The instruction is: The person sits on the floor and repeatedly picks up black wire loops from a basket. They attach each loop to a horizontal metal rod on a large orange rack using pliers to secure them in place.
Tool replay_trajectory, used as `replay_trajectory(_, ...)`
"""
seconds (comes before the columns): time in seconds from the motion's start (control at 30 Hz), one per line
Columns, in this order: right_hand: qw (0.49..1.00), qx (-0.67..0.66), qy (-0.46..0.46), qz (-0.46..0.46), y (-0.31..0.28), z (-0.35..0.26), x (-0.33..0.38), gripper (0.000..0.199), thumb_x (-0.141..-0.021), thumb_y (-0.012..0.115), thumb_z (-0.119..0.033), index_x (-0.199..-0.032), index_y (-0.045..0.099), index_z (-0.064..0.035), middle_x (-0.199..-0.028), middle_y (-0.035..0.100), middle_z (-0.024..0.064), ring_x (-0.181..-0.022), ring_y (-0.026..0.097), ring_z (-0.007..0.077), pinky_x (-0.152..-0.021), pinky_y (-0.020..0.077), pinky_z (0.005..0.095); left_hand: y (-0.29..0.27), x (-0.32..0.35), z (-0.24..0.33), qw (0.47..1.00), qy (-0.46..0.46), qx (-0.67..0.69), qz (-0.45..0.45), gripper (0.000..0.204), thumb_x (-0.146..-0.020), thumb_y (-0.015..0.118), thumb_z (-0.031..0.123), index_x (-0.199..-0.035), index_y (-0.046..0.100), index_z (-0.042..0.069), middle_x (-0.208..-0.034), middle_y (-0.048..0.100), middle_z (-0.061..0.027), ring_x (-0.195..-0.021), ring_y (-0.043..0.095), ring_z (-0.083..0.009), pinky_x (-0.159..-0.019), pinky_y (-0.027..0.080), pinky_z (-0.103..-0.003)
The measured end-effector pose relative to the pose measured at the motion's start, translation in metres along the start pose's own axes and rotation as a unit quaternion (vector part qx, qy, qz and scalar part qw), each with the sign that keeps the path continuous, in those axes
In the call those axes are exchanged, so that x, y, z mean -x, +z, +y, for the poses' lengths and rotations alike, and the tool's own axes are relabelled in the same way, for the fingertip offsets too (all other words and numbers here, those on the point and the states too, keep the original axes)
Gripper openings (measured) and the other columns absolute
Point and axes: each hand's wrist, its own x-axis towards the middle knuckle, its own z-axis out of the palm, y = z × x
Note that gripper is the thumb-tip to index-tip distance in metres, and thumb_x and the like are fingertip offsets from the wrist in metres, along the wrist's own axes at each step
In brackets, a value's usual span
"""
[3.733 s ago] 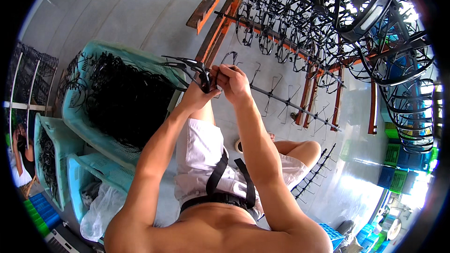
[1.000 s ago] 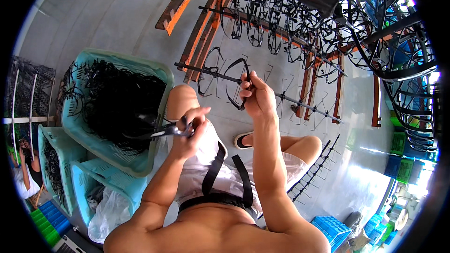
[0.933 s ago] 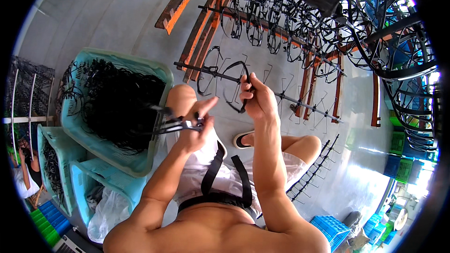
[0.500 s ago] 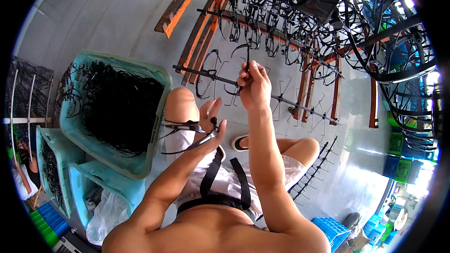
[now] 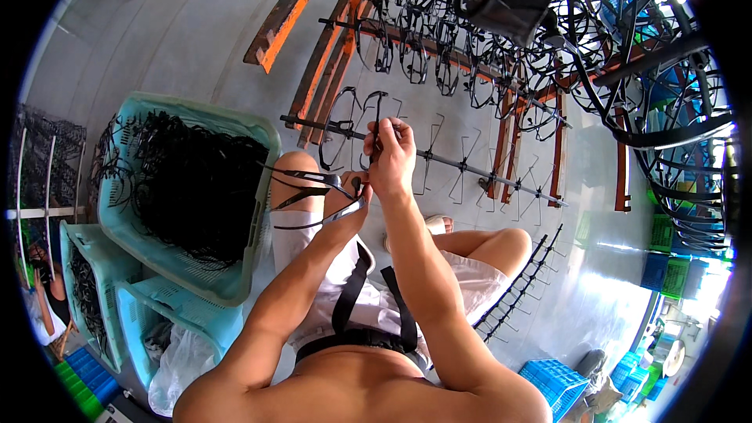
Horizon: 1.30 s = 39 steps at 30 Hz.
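My right hand (image 5: 393, 158) is closed on a thin black curved frame (image 5: 378, 110), which sticks up past the fingers beside a dark rod with wire hooks (image 5: 462, 165). Just below it, my left hand (image 5: 350, 197) is wrapped round several more black curved frames (image 5: 307, 178), their long arms pointing left over my knee. The two hands are close together, and the left fingertips are partly hidden behind the right hand. Another black frame (image 5: 327, 141) hangs near the rod's left end, while hooks farther right along the rod are bare.
A pale green crate (image 5: 266, 227) heaped with black parts (image 5: 200, 188) stands at my left, with smaller crates (image 5: 168, 298) below. Orange racks (image 5: 321, 78) and rows of hanging black frames (image 5: 446, 55) fill the far side. Another hooked rod (image 5: 521, 290) lies right of my leg.
My right hand has shifted left and down along the rod, still with a black frame. My left hand has come up and in, so the hands are now close together.
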Motion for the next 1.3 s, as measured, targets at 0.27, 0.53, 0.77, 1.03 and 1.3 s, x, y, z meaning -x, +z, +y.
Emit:
replay_trajectory(0.27, 0.996, 0.067, -0.047, 0.02, 0.002, 0.007, 0.0, 0.018, -0.094, 0.055, -0.013, -0.102, 0.041, -0.0028, -0.083, 0.06, 0.0108, -0.059, 0.052, 0.0123, -0.051, 0.0434, 0.0249, -0.002, -0.006, 0.004, 0.999, -0.016, 0.029, -0.006, 0.019, -0.075, 0.067, -0.007, -0.089, 0.057, 0.002, -0.083, 0.058, -0.0079, -0.066, 0.054, -0.0183, -0.061, 0.045, -0.028)
replay_trajectory(0.53, 0.998, 0.042, -0.03, 0.036, -0.002, 0.009, -0.016, 0.02, -0.093, 0.056, -0.012, -0.102, 0.041, -0.0017, -0.083, 0.06, 0.0119, -0.06, 0.053, 0.015, -0.051, 0.0435, 0.0267, -0.005, -0.012, 0.008, 0.999, -0.036, 0.015, 0.007, 0.019, -0.074, 0.07, -0.005, -0.087, 0.058, 0.002, -0.083, 0.06, -0.0073, -0.062, 0.054, -0.0168, -0.057, 0.046, -0.028)
replay_trajectory(0.77, 0.999, 0.026, -0.028, 0.036, -0.006, 0.011, -0.018, 0.021, -0.092, 0.058, -0.012, -0.102, 0.041, -0.0026, -0.084, 0.061, 0.0121, -0.06, 0.054, 0.0154, -0.051, 0.0436, 0.0268, -0.009, -0.012, 0.013, 1.0, -0.02, 0.006, 0.001, 0.019, -0.073, 0.07, -0.005, -0.086, 0.057, 0.002, -0.079, 0.059, -0.0079, -0.062, 0.054, -0.0183, -0.058, 0.046, -0.03)
replay_trajectory(1.03, 0.999, 0.007, -0.02, 0.032, -0.008, 0.008, -0.012, 0.022, -0.091, 0.061, -0.012, -0.101, 0.043, -0.0035, -0.086, 0.06, 0.0125, -0.064, 0.054, 0.0168, -0.054, 0.0431, 0.0281, -0.008, -0.015, 0.013, 1.0, -0.02, 0.0, 0.004, 0.017, -0.074, 0.068, -0.005, -0.083, 0.056, 0.003, -0.076, 0.056, -0.0083, -0.063, 0.054, -0.0208, -0.059, 0.045, -0.031)
replay_trajectory(1.3, 0.999, 0.015, -0.015, 0.032, -0.013, 0.011, -0.021, 0.021, -0.091, 0.061, -0.012, -0.101, 0.044, -0.0035, -0.086, 0.061, 0.0124, -0.065, 0.055, 0.017, -0.055, 0.0436, 0.0277, -0.01, -0.015, 0.014, 1.0, -0.024, 0.012, -0.002, 0.016, -0.075, 0.068, -0.004, -0.084, 0.057, 0.003, -0.076, 0.057, -0.0082, -0.063, 0.054, -0.0203, -0.059, 0.045, -0.03)
